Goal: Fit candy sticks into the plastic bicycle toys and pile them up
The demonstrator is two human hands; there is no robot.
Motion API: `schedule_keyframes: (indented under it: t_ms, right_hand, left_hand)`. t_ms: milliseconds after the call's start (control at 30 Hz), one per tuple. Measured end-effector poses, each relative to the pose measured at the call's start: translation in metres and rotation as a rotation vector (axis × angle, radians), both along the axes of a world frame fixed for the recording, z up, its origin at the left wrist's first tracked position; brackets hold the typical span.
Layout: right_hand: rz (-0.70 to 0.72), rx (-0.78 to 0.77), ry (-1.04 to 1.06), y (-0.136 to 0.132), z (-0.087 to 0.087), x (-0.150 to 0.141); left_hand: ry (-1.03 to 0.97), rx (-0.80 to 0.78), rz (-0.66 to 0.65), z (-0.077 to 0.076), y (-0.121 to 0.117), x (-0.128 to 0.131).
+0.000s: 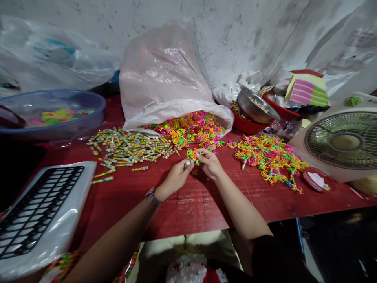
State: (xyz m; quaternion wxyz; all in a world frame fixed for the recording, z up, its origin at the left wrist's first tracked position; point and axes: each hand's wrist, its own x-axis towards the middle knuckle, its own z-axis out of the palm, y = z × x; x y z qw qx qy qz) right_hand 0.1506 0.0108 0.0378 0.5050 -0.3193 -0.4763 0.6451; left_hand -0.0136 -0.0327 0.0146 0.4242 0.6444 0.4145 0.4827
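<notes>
Both hands meet over the red bench (132, 208), in front of the mouth of a big plastic bag (165, 74). The left hand (177, 173) has its grip closed to a pinch on a small bright toy (191, 154); the right hand (211, 164) pinches the same toy from the other side. Exactly which part each has hold of is too small to tell. A yellowish ring (194, 172) lies on the bench just below. The step in hand looks like fitting parts together: printed tubes (132, 147) are piled to the left, plastic parts (191, 129) spill from the bag, and a heap of similar pieces (268, 157) lies to the right. The next move seems to call for a steady left pinch and small, careful right-hand pushes.
</notes>
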Motion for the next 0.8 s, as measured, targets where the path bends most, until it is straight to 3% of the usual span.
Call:
schedule_keyframes:
  t_ms: [333, 600, 800]
  right_hand:
    - [0.243, -0.073, -0.071, -0.002, 0.009, 0.012]
    - [0.034, 0.208, -0.365, -0.003, -0.007, 0.003]
    - [-0.133, 0.338, -0.461, -0.009, -0.005, -0.008]
  left_hand:
    - [0.026, -0.044, -0.083, 0.003, -0.007, 0.0]
    - [-0.037, -0.101, 0.047, -0.004, -0.007, 0.006]
    - [-0.054, -0.102, 0.08, -0.007, -0.005, 0.006]
